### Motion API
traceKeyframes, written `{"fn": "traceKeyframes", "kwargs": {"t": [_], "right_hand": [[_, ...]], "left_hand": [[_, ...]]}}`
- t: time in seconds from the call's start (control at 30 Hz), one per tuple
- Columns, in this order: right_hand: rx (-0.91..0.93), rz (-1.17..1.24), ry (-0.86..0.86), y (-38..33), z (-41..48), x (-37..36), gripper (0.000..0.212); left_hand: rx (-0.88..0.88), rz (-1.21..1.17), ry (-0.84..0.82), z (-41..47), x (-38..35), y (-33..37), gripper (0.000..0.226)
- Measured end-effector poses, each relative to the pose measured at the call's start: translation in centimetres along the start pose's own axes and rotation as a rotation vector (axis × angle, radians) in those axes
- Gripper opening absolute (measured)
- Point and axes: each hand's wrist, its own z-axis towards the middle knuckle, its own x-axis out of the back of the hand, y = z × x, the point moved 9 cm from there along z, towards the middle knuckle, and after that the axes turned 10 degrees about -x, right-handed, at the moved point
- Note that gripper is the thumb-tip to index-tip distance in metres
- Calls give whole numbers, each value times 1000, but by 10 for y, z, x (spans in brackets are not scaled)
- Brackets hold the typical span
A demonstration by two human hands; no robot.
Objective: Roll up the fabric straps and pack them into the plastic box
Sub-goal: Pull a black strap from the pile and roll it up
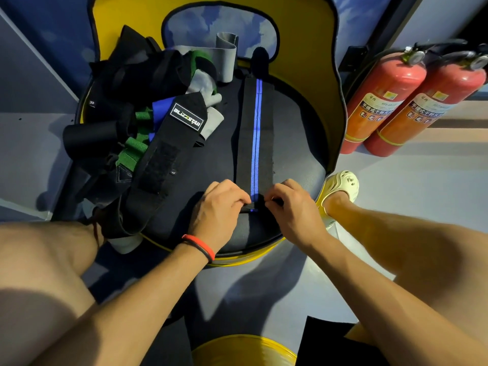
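Both arms reached in from the bottom corners of the frame and met in the lower middle. The left hand and the right hand were close together, knuckles up and fingers curled down. Each hand pinched one side of the near end of a black strap with a blue stripe. That end looked folded or rolled over just a little between the fingers. A red wristband sat on the left wrist.

The striped strap lay flat and straight on the round chair seat. It ran from the hands up the middle of the frame to the back of the seat.

At the left of the seat was a messy pile of straps, black, green, blue and grey. A wide black strap with a "BLIZZSTAR" label lay slanted on the edge of the pile, and its low end hung over the seat's rim. A small black roll sat at the left side of the pile. A grey strap leaned at the top of the pile.

Two red fire extinguishers stood side by side at the upper right. A cream shoe was on the floor just right of the seat.
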Motion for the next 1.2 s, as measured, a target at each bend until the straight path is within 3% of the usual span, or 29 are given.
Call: {"fn": "traceKeyframes", "kwargs": {"t": [0.07,0.17,0.5,0.63,0.77,1.0,1.2], "right_hand": [[37,-42,1,-2,-1,0,4],[67,-109,25,-3,-3,1,7],[213,-306,42,-16,-15,3,24],[174,-293,90,-15,-13,5,17],[109,-160,31,-10,-4,8,17],[-176,-44,-34,14,18,8,21],[-274,31,-40,22,27,6,18]], "left_hand": [[-159,113,-32,-4,-2,11,20],[-249,162,-63,-10,0,14,23],[-50,-11,-55,-2,0,-7,13],[169,-177,-44,1,3,-25,12],[318,-270,-7,4,7,-32,7],[286,-195,-15,14,-6,-33,6],[270,-61,75,16,-7,-34,13]]}}
